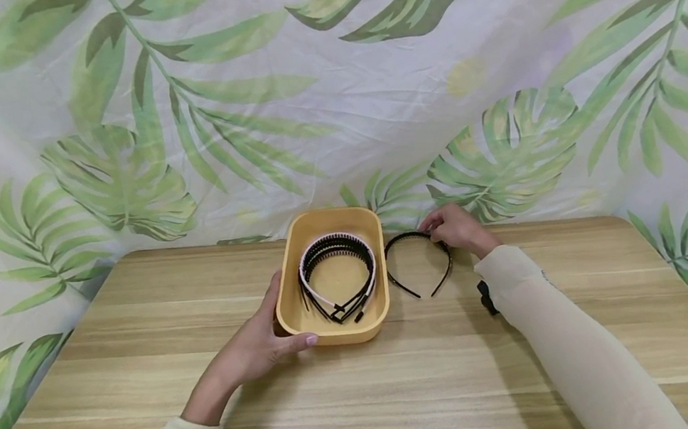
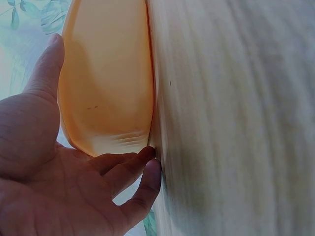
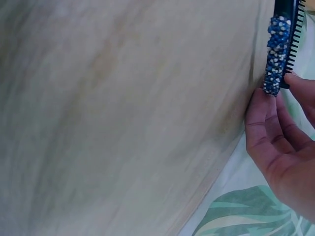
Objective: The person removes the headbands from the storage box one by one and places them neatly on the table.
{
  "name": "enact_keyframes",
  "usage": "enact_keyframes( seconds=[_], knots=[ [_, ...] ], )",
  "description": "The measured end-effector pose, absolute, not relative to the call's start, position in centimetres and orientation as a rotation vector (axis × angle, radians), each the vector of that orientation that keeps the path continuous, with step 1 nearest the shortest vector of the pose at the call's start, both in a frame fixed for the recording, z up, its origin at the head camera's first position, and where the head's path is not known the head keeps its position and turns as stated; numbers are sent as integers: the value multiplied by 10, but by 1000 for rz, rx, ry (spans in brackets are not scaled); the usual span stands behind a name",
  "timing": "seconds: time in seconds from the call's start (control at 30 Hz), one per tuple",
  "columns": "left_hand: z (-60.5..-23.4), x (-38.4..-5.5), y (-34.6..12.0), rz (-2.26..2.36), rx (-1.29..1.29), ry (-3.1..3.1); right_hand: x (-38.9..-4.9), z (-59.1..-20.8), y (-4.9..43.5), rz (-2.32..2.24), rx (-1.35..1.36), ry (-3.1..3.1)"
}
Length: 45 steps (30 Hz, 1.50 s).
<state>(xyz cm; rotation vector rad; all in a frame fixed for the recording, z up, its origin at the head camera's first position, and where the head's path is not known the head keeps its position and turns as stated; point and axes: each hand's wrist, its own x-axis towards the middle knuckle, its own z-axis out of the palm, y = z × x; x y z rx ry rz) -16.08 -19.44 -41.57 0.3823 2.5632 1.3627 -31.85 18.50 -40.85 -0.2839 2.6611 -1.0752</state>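
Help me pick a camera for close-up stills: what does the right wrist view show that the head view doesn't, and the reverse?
Only the right wrist view: the blue-and-white beads on the black headband can be made out.

Only the head view: the left hand against the yellow container, the headbands inside it, and the held headband's two free ends.

Both: the right hand pinching that headband, the wooden table and the leaf-patterned cloth.
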Motion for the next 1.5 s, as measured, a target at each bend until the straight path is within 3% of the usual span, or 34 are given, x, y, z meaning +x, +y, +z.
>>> enact_keyframes(
  seconds=[0.8, 1.5],
  knots=[
    [-416, -162, -193, 1360, 392, 2568, -315, -408, 189, -1088, -259, 2719],
    [-417, -163, -196, 1351, 421, 2576, -298, -390, 179, -1071, -417, 2805]
  ],
)
